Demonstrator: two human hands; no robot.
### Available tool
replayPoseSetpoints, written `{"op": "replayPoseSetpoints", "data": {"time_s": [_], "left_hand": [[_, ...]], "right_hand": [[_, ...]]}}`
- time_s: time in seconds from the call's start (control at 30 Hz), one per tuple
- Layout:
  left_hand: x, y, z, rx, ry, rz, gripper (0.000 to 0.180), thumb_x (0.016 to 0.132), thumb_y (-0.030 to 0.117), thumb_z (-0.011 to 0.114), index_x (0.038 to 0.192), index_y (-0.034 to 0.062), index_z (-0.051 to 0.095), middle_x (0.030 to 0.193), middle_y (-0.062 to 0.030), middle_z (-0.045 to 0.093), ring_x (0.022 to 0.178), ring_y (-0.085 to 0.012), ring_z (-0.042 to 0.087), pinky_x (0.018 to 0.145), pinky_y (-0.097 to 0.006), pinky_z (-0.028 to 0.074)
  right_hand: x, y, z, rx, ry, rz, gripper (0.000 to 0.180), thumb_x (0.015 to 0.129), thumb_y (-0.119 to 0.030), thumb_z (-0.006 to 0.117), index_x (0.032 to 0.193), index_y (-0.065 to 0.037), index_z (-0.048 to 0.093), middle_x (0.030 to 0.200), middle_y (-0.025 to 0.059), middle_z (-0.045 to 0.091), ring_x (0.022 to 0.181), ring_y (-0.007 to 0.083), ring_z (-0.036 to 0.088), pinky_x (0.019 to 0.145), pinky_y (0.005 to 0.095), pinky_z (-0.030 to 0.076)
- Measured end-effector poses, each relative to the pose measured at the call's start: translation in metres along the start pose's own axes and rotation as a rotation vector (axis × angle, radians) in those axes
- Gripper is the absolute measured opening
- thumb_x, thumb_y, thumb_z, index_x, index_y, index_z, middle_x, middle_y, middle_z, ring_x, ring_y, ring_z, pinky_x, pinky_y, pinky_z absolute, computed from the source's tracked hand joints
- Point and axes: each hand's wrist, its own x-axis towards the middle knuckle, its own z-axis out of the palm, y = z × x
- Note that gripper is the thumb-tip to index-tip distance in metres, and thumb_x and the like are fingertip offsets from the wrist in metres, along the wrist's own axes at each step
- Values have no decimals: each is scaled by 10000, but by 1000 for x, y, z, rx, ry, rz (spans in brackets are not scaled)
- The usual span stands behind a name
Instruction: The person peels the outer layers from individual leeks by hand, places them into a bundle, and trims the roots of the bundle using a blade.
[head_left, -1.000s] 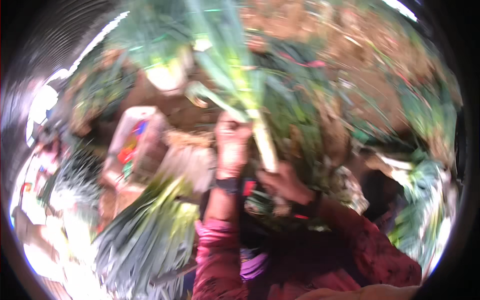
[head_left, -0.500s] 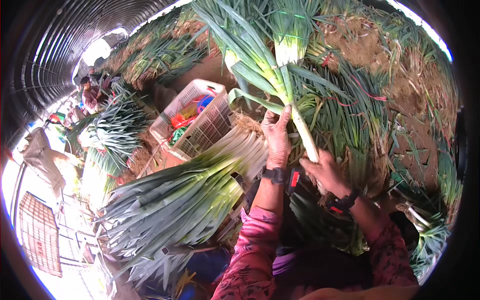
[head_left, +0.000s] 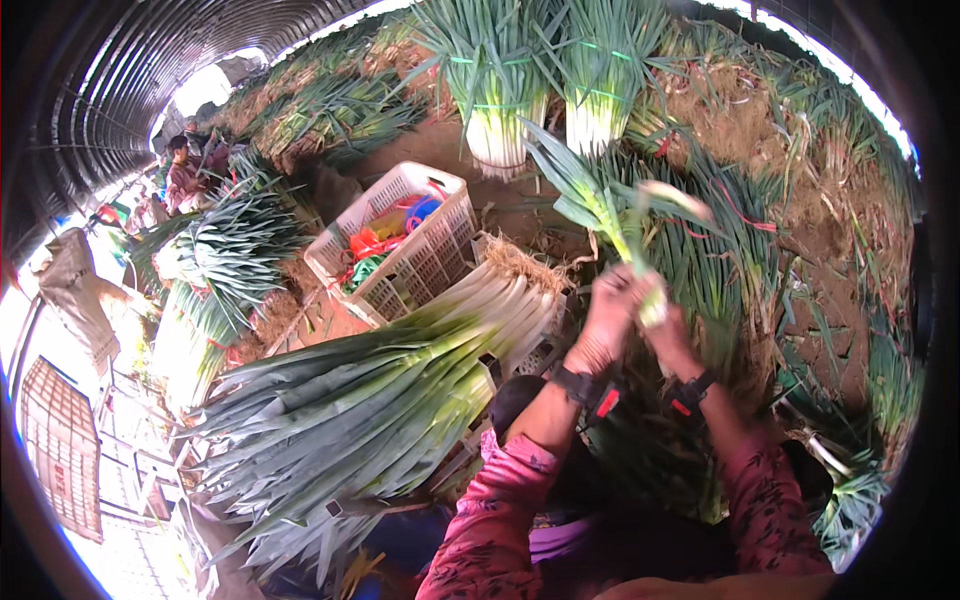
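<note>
A single leek [head_left: 585,200] slants up and away in front of me, its green leaves pointing to the far left. My left hand [head_left: 612,305] is closed around its stalk. Close beside it, my right hand [head_left: 675,338] is closed at the pale lower part of the same leek, its fingers partly blurred. From the stalk, a pale, blurred strip of leaf [head_left: 680,202] sticks out to the right. To the left of my hands lies a big pile of leeks [head_left: 400,370], roots toward the far right and leaves toward me.
Beyond the pile stands a white plastic crate [head_left: 395,245] holding coloured ties. Two upright bundles, a tied leek bundle [head_left: 495,90] and another bundle [head_left: 605,80], stand at the back. Loose leeks [head_left: 710,250] lie on the right. A person [head_left: 183,180] sits at the far left.
Both hands have come together on the leek, my left moving right and nearer. The leek has been drawn down toward me, and a strip of leaf now swings out to the right.
</note>
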Motion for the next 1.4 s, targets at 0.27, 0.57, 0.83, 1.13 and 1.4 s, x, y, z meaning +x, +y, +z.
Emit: {"op": "replayPoseSetpoints", "data": {"time_s": [0.27, 0.57, 0.83, 1.13, 1.4], "left_hand": [[51, 31, -65, 913, 664, 583, 518, 862, 253, 702, 1213, -69, 500, 1109, -212, 599, 994, -273, 593, 885, -351, 463], [28, 30, -8, -333, 73, -127, 472, 922, 523, 534, 1088, 81, 554, 697, 13, 494, 514, -73, 435, 451, -213, 367], [35, -11, 25, 158, 292, 87, 320, 935, 410, 584, 968, 100, 514, 587, 40, 420, 427, -67, 395, 362, -234, 336], [29, -62, 36, 164, 285, -149, 326, 970, 367, 529, 1040, 54, 474, 754, -19, 552, 598, -109, 542, 529, -249, 492], [17, -29, 39, -379, -40, -172, 306, 981, 241, 516, 1152, -12, 529, 1117, -162, 625, 964, -214, 644, 875, -350, 539]], "right_hand": [[0, -53, -8, 49, -85, 194, 120, 848, -86, 644, 900, -45, 543, 592, -24, 490, 457, 66, 459, 390, 263, 364], [-64, -54, -16, 234, -410, 257, 88, 825, -82, 615, 824, -9, 566, 598, 30, 527, 498, 181, 518, 468, 292, 405], [-70, -15, -34, 453, -434, 361, 270, 833, -116, 634, 1070, -25, 541, 783, 57, 585, 642, 167, 576, 568, 284, 470], [-70, 3, -36, 247, -117, 320, 423, 815, -102, 572, 1226, -10, 526, 911, 56, 621, 785, 125, 570, 669, 279, 464], [-74, -31, -61, 945, -332, 627, 139, 939, -189, 490, 1011, -78, 534, 647, 2, 469, 447, 77, 393, 396, 242, 304]]}}
